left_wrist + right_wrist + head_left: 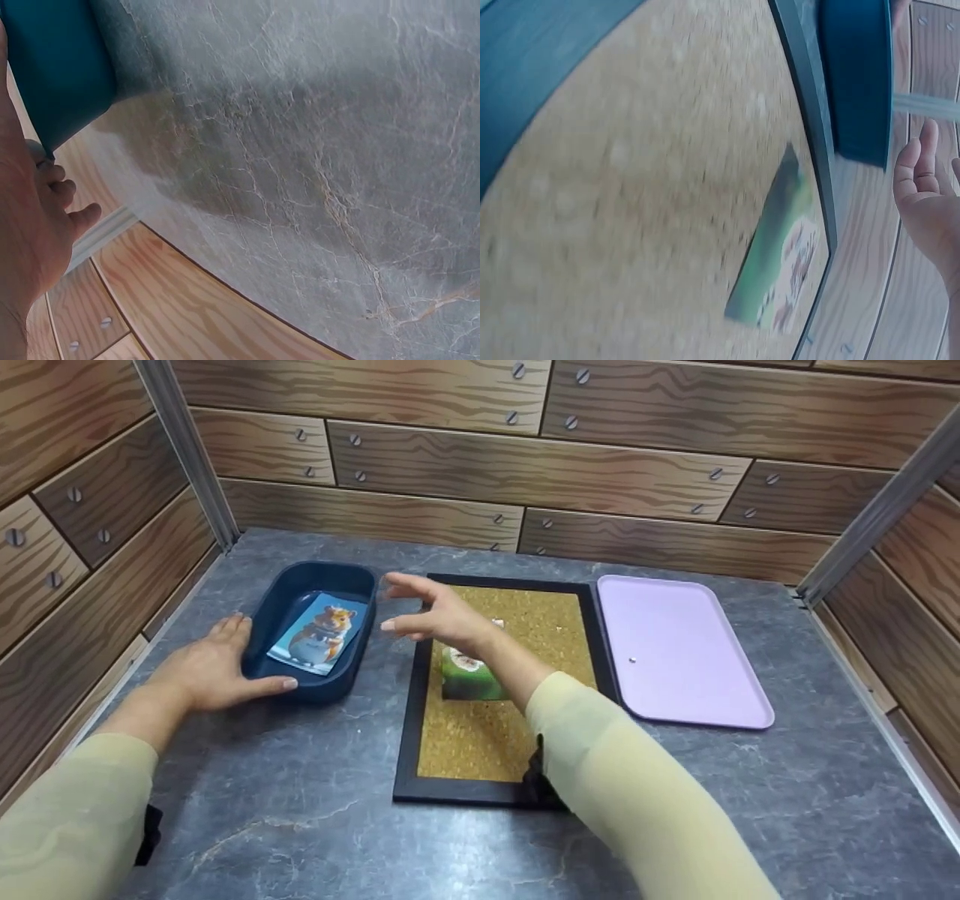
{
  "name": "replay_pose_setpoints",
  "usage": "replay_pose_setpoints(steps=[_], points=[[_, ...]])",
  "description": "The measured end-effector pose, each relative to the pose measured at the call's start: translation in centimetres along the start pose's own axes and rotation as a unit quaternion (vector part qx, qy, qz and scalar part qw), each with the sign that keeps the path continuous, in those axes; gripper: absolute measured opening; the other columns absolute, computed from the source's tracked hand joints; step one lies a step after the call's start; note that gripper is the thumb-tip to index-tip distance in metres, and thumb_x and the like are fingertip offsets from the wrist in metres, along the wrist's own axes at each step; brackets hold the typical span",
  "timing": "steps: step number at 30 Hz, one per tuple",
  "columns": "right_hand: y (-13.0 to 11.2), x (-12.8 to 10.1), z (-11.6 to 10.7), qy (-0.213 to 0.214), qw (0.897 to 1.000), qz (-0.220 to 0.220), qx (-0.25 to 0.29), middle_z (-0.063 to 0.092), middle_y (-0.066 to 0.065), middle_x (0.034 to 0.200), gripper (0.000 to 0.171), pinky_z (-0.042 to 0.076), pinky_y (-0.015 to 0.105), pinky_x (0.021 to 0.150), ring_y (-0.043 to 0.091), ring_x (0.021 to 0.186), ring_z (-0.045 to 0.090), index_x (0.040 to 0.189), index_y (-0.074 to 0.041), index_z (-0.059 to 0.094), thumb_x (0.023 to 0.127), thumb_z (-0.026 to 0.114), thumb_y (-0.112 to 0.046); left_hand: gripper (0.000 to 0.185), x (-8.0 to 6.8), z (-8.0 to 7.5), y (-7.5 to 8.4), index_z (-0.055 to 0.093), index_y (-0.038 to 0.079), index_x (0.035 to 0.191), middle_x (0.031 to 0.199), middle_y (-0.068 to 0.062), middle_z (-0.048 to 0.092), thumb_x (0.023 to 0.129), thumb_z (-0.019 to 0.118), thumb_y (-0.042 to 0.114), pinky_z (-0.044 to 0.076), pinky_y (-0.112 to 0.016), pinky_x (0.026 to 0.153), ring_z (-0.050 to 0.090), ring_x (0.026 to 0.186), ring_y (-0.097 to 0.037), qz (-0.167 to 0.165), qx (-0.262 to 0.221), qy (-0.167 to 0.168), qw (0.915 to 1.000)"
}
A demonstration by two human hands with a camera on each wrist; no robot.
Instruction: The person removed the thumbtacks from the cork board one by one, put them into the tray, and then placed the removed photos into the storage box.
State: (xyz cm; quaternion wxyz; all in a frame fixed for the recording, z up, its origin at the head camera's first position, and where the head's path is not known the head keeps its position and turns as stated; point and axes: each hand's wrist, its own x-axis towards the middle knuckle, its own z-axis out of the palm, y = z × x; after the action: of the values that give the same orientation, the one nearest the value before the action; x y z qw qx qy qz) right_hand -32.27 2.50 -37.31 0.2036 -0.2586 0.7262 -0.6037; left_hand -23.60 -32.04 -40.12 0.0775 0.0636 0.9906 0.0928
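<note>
Your left hand [206, 671], fingers unclenched, lay at the wall of the navy bin [322, 692]; a nudge could have slid it, shifting the hamster card [319, 634] inside. Your right hand [446, 619] hung empty, fingers apart, near the bin's right rim; lowering that sleeve [622, 765] could have dragged the green card [471, 684] askew on the corkboard [472, 746].

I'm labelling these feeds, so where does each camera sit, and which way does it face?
Head: worn on the head, facing forward and down at blue bin, cork board and lilac tray; left hand, right hand and sleeves show.
Left wrist: on that wrist, facing the tabletop and the blue bin's side; left hand shows.
Right wrist: on that wrist, facing the cork board; right hand shows.
Head and right wrist share the green picture.
</note>
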Motion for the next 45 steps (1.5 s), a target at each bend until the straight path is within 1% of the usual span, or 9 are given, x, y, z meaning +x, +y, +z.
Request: replay_pose_setpoints(steps=[5,10,13,18,23,30,33,40,45], points=[[0.3,-1.0,-2.0,0.033,0.999,-0.008,-0.004,0.056,0.009,0.153,0.077,0.057,0.048,0.094,0.027,0.114,0.068,0.161,-0.012,0.047,0.093,0.081,-0.008,0.142,-0.1,0.0,-0.2,0.008,-0.018,0.161,0.167,-0.042,0.008,0.084,0.052,0.093,0.02,-0.074,0.119,0.011,0.155,-0.059,0.006,0.004,-0.003,1.0],[0.6,-2.0,-4.1,0.055,0.998,-0.009,0.006,0.056,0.012,0.154,0.078,0.058,0.048,0.099,0.033,0.119,0.069,0.162,-0.01,0.045,0.093,0.081,-0.004,0.141,-0.2,-0.3,-0.1,0.008,-0.018,0.161,0.167,-0.042,0.007,0.085,0.054,0.092,0.02,-0.074,0.119,0.011,0.154,-0.059,0.008,0.004,-0.001,1.0],[0.8,-2.7,-5.4,0.066,0.998,-0.01,0.018,0.054,0.014,0.155,0.079,0.054,0.052,0.104,0.036,0.122,0.067,0.163,-0.008,0.043,0.093,0.079,-0.001,0.141,-0.2,-0.5,0.1,0.009,-0.018,0.161,0.166,-0.042,0.008,0.085,0.054,0.091,0.02,-0.074,0.119,0.011,0.154,-0.059,0.012,0.008,0.002,0.9999],[1.3,-3.9,-7.5,0.087,0.996,-0.012,0.021,0.053,0.017,0.154,0.079,0.053,0.045,0.108,0.038,0.126,0.064,0.162,-0.006,0.042,0.093,0.078,0.0,0.138,-0.1,-0.9,0.8,0.012,-0.018,0.161,0.167,-0.042,0.01,0.086,0.055,0.09,0.021,-0.072,0.12,0.012,0.155,-0.058,0.022,0.013,0.011,0.9996],[1.7,-5.0,-9.4,0.102,0.995,-0.008,0.01,0.052,0.018,0.155,0.078,0.052,0.041,0.109,0.038,0.13,0.061,0.163,-0.005,0.04,0.094,0.078,-0.002,0.135,0.2,-1.4,2.2,0.015,-0.015,0.162,0.168,-0.039,0.014,0.086,0.056,0.088,0.02,-0.068,0.123,0.016,0.156,-0.056,0.055,0.017,0.041,0.9975],[2.2,-6.0,-11.3,0.116,0.993,-0.003,-0.002,0.051,0.019,0.156,0.076,0.049,0.044,0.112,0.043,0.137,0.055,0.163,-0.004,0.039,0.096,0.075,-0.002,0.131,0.9,-1.7,5.8,0.016,-0.006,0.166,0.173,-0.028,0.015,0.086,0.055,0.089,0.016,-0.064,0.126,0.015,0.16,-0.046,0.112,0.02,0.075,0.9906],[2.5,-6.1,-11.8,0.12,0.993,-0.008,-0.006,0.052,0.021,0.155,0.075,0.049,0.043,0.112,0.043,0.138,0.055,0.162,-0.003,0.04,0.096,0.075,0.0,0.13,1.2,-1.4,7.7,0.016,-0.004,0.167,0.174,-0.024,0.015,0.086,0.053,0.09,0.013,-0.06,0.128,0.015,0.16,-0.043,0.147,0.025,0.089,0.9848],[3.1,-6.4,-12.7,0.124,0.992,-0.013,-0.011,0.054,0.024,0.152,0.073,0.052,0.038,0.109,0.044,0.135,0.056,0.161,0.0,0.041,0.096,0.073,0.003,0.126,1.9,0.5,13.4,0.017,0.004,0.169,0.174,-0.017,0.015,0.085,0.053,0.091,0.013,-0.056,0.129,0.015,0.161,-0.036,0.241,0.029,0.106,0.9643],[3.6,-6.1,-13.1,0.126,0.992,-0.014,-0.025,0.055,0.024,0.151,0.07,0.052,0.036,0.108,0.04,0.136,0.055,0.159,0.001,0.044,0.096,0.074,0.003,0.122,1.9,2.5,17.2,0.019,0.005,0.169,0.174,-0.013,0.015,0.087,0.051,0.09,0.011,-0.052,0.13,0.016,0.161,-0.034,0.303,0.043,0.084,0.9484]])
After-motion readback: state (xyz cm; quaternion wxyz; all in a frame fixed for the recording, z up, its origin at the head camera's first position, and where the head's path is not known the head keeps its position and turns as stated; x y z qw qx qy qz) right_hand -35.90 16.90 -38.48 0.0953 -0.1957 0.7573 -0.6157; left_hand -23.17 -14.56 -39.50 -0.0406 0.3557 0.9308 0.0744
